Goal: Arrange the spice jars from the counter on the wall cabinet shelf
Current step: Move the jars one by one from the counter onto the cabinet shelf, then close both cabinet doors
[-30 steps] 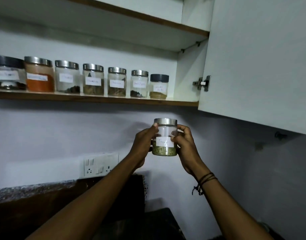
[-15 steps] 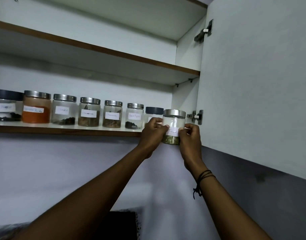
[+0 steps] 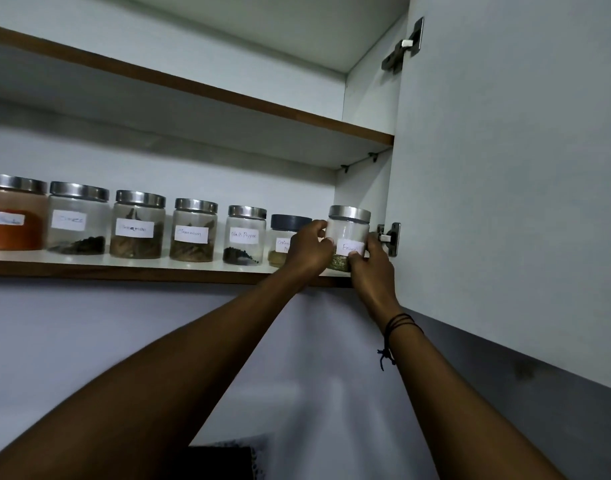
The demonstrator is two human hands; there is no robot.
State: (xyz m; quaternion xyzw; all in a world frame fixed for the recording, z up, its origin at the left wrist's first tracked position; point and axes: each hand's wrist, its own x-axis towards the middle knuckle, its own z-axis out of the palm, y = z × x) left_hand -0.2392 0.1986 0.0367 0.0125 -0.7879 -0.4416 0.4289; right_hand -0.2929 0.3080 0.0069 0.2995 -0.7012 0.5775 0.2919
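Jar, clear glass, steel lid, white label, greenish seeds; clasped between left grip and right grip, at shelf edge.

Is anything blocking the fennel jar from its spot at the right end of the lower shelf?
Nothing visible. Both hands, left hand and right hand, hold the fennel jar at the lower shelf edge, in the gap between the dark-lidded jar and the cabinet side wall.

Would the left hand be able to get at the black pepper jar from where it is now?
Probably yes, once it lets go. The left hand grips the fennel jar with the right hand. The black pepper jar stands at the shelf front, two jars leftward, nothing before it.
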